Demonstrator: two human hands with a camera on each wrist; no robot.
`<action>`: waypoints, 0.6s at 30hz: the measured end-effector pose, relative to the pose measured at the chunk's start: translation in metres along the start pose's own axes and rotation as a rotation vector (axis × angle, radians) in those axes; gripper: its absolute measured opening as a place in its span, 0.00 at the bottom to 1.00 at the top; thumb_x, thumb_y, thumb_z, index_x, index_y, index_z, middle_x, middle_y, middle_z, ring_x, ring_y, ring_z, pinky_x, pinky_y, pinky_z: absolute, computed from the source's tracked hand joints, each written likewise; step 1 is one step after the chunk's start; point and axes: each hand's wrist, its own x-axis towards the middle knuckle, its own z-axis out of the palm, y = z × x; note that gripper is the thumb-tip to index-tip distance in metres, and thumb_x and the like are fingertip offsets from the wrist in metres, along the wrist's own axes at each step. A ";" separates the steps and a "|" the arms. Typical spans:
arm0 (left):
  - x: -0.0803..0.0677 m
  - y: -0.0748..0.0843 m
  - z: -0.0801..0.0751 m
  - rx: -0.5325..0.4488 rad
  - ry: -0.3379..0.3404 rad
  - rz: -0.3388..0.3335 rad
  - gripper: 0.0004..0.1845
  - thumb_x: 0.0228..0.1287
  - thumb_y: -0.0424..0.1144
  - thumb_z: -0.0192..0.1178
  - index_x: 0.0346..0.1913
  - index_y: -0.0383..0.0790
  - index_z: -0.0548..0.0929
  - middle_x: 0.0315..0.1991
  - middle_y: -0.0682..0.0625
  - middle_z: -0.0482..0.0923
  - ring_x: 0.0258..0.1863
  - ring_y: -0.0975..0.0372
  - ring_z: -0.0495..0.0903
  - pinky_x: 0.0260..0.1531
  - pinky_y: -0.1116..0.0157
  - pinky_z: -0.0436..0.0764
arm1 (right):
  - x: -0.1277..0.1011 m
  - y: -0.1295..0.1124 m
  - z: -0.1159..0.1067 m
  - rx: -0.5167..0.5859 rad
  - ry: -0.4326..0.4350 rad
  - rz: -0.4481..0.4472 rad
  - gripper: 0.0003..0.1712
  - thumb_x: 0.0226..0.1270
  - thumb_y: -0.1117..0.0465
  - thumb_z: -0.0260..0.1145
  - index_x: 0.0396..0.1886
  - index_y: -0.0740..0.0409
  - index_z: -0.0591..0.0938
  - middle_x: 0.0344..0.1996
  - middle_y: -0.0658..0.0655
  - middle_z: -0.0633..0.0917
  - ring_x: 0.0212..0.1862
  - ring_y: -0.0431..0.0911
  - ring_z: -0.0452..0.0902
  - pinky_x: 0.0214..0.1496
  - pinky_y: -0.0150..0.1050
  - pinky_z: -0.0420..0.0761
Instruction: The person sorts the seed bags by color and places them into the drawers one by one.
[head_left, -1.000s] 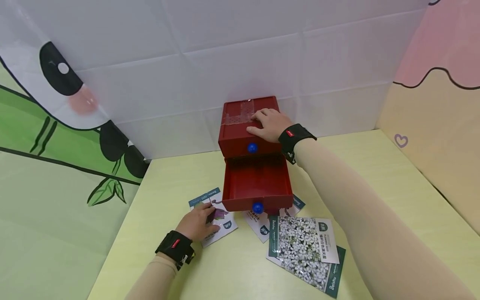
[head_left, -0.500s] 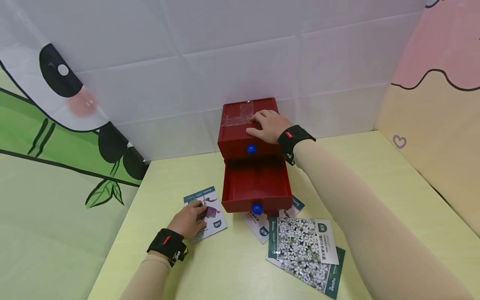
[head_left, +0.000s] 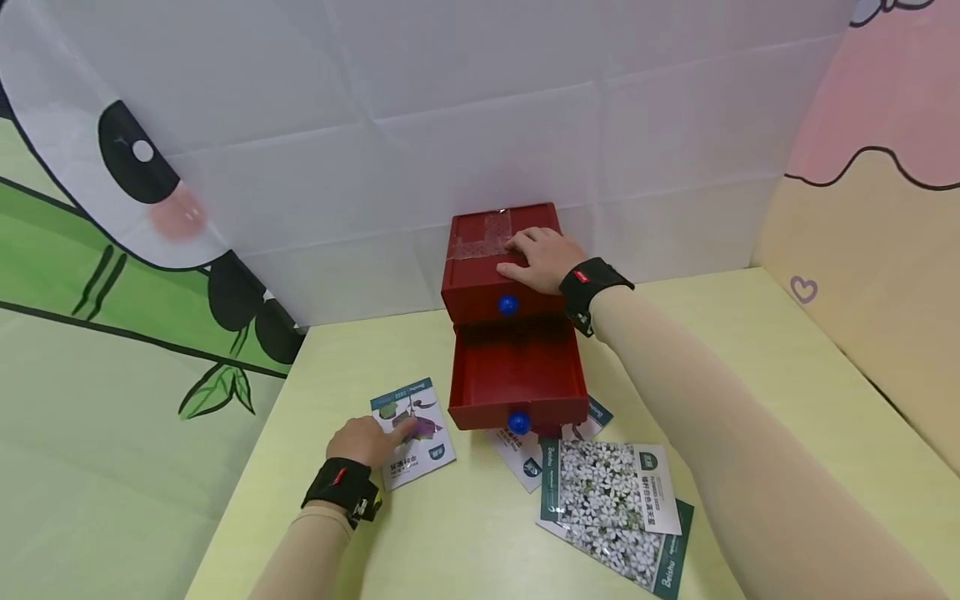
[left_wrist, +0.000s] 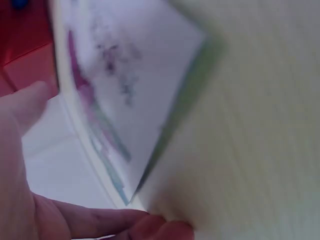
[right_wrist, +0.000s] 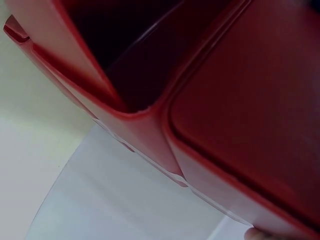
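While the scene is viewed from the head camera, the parts are labelled as follows.

Packet: a seed packet (head_left: pixel 412 432) with a purple picture is laid flat on the yellow table (head_left: pixel 750 367), just left of the open drawer's front.
Left hand: the left hand (head_left: pixel 365 440) is rested on the packet's near left edge, with the fingers stretched over the paper; in the left wrist view the packet (left_wrist: pixel 125 95) is seen lifted at one side between thumb and fingers, though blur leaves it undecided whether a pinch is closed.
Right hand: the right hand (head_left: pixel 543 258) is pressed flat on the lid of the red box (head_left: pixel 504 262), fingers relaxed and nothing gripped.
Drawer: the lower drawer (head_left: pixel 517 375) is pulled out and looks bare inside; a blue knob (head_left: pixel 517 422) is carried on its front, and another on the shut upper drawer.
Good handling: the packet is best slid to where an edge can be raised, then pinched firmly; the box is best kept steadied from above.
Surroundings: two flower packets (head_left: pixel 615 500) are stacked at the right, and further packets are partly tucked under the drawer front.
Obstruction: the projecting drawer front is placed just beside the packet, so a lift must clear its rim.
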 end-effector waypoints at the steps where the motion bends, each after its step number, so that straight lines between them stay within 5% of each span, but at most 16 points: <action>1: 0.001 0.002 0.001 0.018 -0.014 -0.006 0.42 0.56 0.77 0.47 0.20 0.37 0.81 0.13 0.49 0.60 0.15 0.56 0.67 0.16 0.63 0.59 | 0.000 0.000 0.000 0.002 -0.001 0.001 0.32 0.70 0.36 0.50 0.65 0.49 0.71 0.67 0.58 0.67 0.68 0.53 0.60 0.67 0.55 0.61; 8: 0.011 0.021 0.010 0.123 0.015 0.008 0.44 0.53 0.78 0.47 0.26 0.35 0.85 0.13 0.48 0.62 0.18 0.54 0.70 0.19 0.61 0.62 | -0.003 0.008 0.004 0.016 0.009 0.004 0.32 0.71 0.37 0.50 0.66 0.50 0.70 0.67 0.59 0.66 0.68 0.54 0.58 0.68 0.54 0.59; 18: 0.010 0.032 0.026 0.112 0.054 0.039 0.40 0.49 0.77 0.53 0.10 0.41 0.73 0.09 0.50 0.59 0.14 0.57 0.66 0.15 0.63 0.58 | -0.011 0.020 0.012 0.022 0.008 -0.005 0.32 0.70 0.37 0.51 0.66 0.49 0.70 0.67 0.59 0.66 0.69 0.55 0.58 0.68 0.56 0.58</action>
